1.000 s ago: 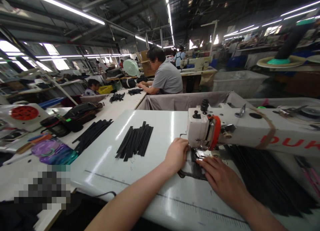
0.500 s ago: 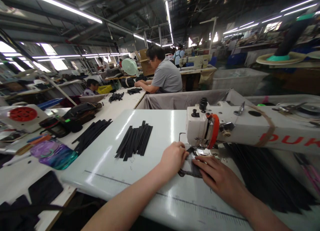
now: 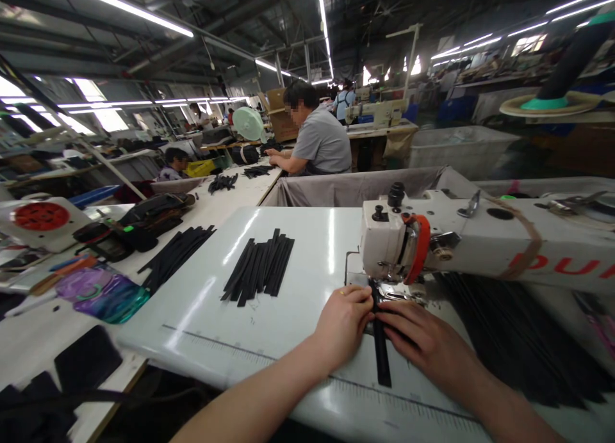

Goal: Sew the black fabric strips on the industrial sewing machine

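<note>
A narrow black fabric strip (image 3: 382,360) lies lengthwise under the head of a white sewing machine (image 3: 382,244), its near end pointing toward me on the pale table. My left hand (image 3: 343,318) pinches the strip's left edge close to the presser foot, thumb and fingers closed. From the other side my right hand (image 3: 423,331) rests with its fingers stretched out, fingertips touching the strip's right edge. The needle area is partly hidden by the machine head and my fingers.
A pile of short black strips (image 3: 259,267) lies left on the sewing table. Long black strips (image 3: 519,340) spread under the machine arm. Further left are more strips (image 3: 175,257) and a purple-teal pouch (image 3: 103,292). A co-worker (image 3: 319,136) sits beyond a cloth-lined bin (image 3: 327,190).
The black strip now extends toward me between my hands, where only a small dark piece showed at the needle plate. My left hand has shifted slightly right and down.
</note>
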Demonstrator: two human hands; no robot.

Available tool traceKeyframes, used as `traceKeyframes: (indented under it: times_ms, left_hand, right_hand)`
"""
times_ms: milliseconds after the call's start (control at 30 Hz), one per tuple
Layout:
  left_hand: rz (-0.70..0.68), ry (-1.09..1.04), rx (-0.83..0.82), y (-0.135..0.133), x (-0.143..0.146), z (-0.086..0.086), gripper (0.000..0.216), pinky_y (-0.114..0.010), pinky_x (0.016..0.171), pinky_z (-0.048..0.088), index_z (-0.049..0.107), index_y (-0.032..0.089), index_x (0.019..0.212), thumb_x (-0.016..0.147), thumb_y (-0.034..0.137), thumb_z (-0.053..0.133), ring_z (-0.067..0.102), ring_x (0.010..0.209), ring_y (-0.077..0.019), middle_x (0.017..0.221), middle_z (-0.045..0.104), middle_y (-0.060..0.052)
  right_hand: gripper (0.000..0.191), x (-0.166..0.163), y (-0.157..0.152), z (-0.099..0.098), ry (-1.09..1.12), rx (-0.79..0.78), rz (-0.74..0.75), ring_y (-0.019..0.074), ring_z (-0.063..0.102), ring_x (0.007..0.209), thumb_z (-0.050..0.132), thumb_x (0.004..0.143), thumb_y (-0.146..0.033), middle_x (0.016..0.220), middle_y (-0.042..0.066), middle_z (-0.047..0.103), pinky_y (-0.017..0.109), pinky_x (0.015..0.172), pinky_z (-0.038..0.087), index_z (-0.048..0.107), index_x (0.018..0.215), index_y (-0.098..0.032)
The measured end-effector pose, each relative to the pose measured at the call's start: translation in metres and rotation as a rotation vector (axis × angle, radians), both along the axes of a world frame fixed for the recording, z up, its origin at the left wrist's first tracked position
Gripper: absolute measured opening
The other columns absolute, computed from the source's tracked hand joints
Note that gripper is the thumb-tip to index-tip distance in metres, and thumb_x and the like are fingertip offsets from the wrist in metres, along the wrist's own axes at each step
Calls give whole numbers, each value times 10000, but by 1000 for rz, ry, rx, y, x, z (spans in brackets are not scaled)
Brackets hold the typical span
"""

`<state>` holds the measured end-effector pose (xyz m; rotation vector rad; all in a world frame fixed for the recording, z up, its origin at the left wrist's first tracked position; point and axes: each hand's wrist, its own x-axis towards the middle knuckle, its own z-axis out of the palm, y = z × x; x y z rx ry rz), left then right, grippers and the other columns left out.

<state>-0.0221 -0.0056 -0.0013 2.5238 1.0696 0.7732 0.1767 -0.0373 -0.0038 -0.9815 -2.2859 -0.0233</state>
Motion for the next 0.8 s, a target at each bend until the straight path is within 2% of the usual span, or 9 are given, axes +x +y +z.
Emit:
traceKeyframes:
  times_ms: [133, 267, 567, 800]
  left_hand:
    - [38, 80, 16, 0, 8, -1, 176, -357, 1021, 491, 661, 130, 1045, 923, 125, 535, 575, 1148, -218, 1171, 669, -102]
    - [22, 131, 3, 4, 11, 1, 155, -348, 984, 518, 667, 129, 975, 925, 115, 521, 602, 1096, -220, 1112, 673, -109]
    - [25, 16, 8, 6, 8, 1, 195, -396, 1028, 491, 651, 157, 1046, 925, 131, 500, 570, 1155, -238, 1173, 656, -98]
    - [57, 20, -15, 10, 9, -1, 217, -419, 1036, 482, 644, 157, 1050, 904, 107, 492, 555, 1169, -237, 1219, 638, -105]
  right_hand:
    - [250, 0, -2, 2, -11, -2, -14, 213, 651, 1012, 477, 949, -183, 1113, 85, 671, 363, 881, 572, 651, 1125, -215]
    - [256, 0, -2, 1, -40, -1, -34, 222, 638, 1029, 476, 949, -178, 1127, 85, 668, 391, 888, 566, 640, 1144, -205]
    - [282, 0, -1, -2, -57, -7, -69, 229, 618, 1056, 508, 919, -175, 1154, 87, 657, 405, 901, 551, 633, 1170, -202]
    - [191, 0, -11, 11, 25, -56, 42, 190, 629, 866, 492, 916, -140, 921, 52, 677, 353, 810, 545, 671, 934, -206]
